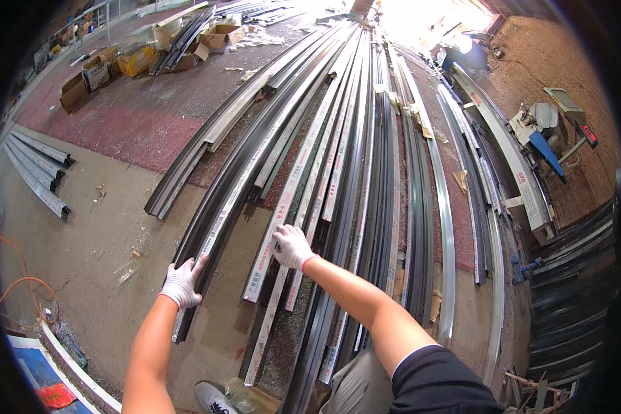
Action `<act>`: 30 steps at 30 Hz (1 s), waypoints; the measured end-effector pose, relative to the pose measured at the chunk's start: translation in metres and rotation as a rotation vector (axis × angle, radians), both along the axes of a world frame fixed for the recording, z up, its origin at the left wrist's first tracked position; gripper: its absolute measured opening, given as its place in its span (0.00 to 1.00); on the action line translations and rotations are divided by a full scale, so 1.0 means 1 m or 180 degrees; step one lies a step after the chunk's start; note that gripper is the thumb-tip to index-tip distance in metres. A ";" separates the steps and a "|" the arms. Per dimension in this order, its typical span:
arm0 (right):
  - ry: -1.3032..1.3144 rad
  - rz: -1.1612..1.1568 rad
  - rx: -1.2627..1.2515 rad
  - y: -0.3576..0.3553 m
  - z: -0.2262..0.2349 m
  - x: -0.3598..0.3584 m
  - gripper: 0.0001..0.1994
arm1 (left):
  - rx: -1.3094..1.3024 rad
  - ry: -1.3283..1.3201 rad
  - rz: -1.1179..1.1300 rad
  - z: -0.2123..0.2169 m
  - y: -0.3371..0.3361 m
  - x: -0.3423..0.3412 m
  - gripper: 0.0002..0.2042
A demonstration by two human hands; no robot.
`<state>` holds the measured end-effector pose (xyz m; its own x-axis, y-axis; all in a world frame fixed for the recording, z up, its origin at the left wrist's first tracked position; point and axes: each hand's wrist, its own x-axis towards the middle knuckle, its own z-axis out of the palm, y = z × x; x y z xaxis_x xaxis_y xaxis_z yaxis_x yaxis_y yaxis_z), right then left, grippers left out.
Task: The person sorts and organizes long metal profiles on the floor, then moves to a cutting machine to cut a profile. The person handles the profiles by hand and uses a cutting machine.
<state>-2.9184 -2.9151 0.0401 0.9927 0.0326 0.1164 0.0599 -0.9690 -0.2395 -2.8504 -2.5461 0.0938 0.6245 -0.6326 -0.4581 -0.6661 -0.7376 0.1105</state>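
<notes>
Left hand point(182, 283): gloved in white, gripping the near end of a long dark metal profile point(217, 217), fingers curling over its edge.
Right hand point(292, 246): gloved too, resting palm down with fingers spread on a white-taped profile point(283, 210), not closing around it.
Profiles: lying side by side on the floor point(103, 234), running away from the person in a wide bundle.
Surroundings: short profile pieces point(38, 172) lying well apart to the left; cardboard boxes point(96, 69) sitting farther back; an orange cable point(21, 283) trailing at the left.
</notes>
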 end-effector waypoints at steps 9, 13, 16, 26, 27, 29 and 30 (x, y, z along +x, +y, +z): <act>-0.0002 -0.0928 -0.0481 -0.125 0.018 -0.088 0.23 | 0.0576 -0.0534 0.0219 -0.001 -0.028 -0.032 0.60; 0.0513 -0.1794 -0.0625 -0.174 -0.017 -0.142 0.31 | 0.0670 -0.1088 0.0412 -0.012 -0.035 -0.049 0.57; 0.0872 -0.2214 -0.0112 -0.186 -0.051 -0.165 0.36 | 0.0933 -0.1041 0.0742 -0.008 -0.042 -0.057 0.54; 0.0233 -0.2027 0.0121 -0.189 -0.080 -0.178 0.34 | 0.1220 -0.0710 0.0834 0.067 -0.109 -0.062 0.41; 0.0207 -0.1999 0.0195 -0.190 -0.079 -0.180 0.34 | 0.1170 -0.0783 0.0765 0.080 -0.119 -0.058 0.38; 0.0219 -0.1967 0.0212 -0.193 -0.078 -0.181 0.34 | 0.1003 -0.0815 0.0711 0.102 -0.139 -0.044 0.33; 0.0232 -0.1968 0.0199 -0.194 -0.078 -0.181 0.34 | 0.0990 -0.0879 0.0672 0.111 -0.150 -0.036 0.32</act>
